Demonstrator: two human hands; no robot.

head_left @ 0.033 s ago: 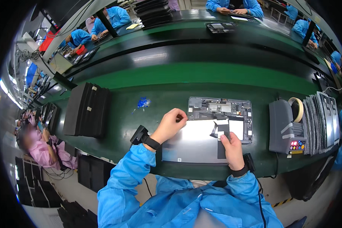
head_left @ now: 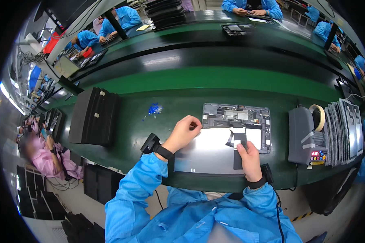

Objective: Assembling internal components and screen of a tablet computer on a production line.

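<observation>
A silver flat panel [head_left: 207,156] lies near the table's front edge, its far right part overlapping an opened tablet-like device [head_left: 236,115] with bare circuit boards. At the panel's far left edge, my left hand [head_left: 185,131] is closed, thumb and fingers pinched on the edge. My right hand [head_left: 250,162] grips the panel's right side, thumb pressed on a black strip [head_left: 238,160] there. White pieces and a small black flap [head_left: 230,139] show beside that strip. The fingers under the panel are hidden.
Black trays [head_left: 94,117] are stacked at left, near some small blue bits [head_left: 154,108]. To the right stand a grey tape dispenser [head_left: 306,137], a tape roll [head_left: 317,117] and a row of upright panels [head_left: 342,131]. Other people work beyond the bench and at far left.
The whole view has shifted very slightly. Both hands keep their places on the silver panel.
</observation>
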